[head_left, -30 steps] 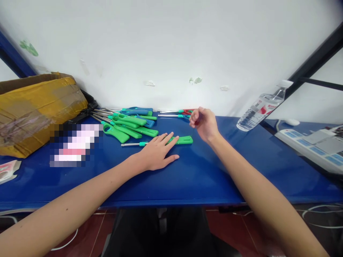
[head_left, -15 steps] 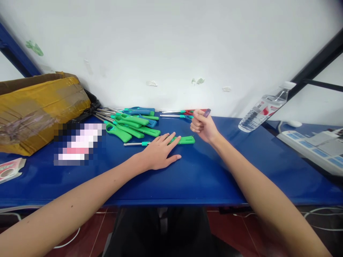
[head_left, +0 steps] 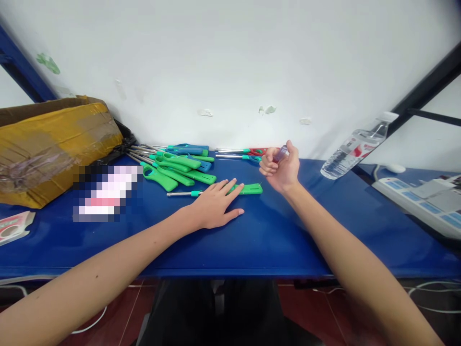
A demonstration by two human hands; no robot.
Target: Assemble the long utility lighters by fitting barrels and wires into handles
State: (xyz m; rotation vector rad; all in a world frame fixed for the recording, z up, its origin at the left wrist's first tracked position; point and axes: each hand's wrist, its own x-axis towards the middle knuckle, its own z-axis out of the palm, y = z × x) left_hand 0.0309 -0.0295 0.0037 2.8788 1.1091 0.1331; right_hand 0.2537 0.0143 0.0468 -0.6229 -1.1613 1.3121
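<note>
My left hand [head_left: 218,204] lies palm down with its fingers spread, resting over a long green lighter [head_left: 252,189] on the blue table [head_left: 223,250]. The metal tip of that lighter points left. My right hand [head_left: 281,168] is raised with curled fingers around a small purplish, see-through object [head_left: 281,153], its thumb lifted. Behind my left hand is a pile of green and blue lighters [head_left: 180,163] with metal rods to the left. A red-handled lighter [head_left: 258,151] and a blue-handled lighter [head_left: 252,157] lie near the wall, partly behind my right hand.
A taped cardboard box [head_left: 57,144] stands at the left, with a torn white and red carton [head_left: 16,226] in front. A tilted water bottle [head_left: 355,146] is at the right, beside a white device with blue panels [head_left: 418,197]. A pixelated patch covers something near the box.
My right hand has turned and shifted slightly right. Its thumb has lifted, showing more of the purplish object. My left hand stays in place.
</note>
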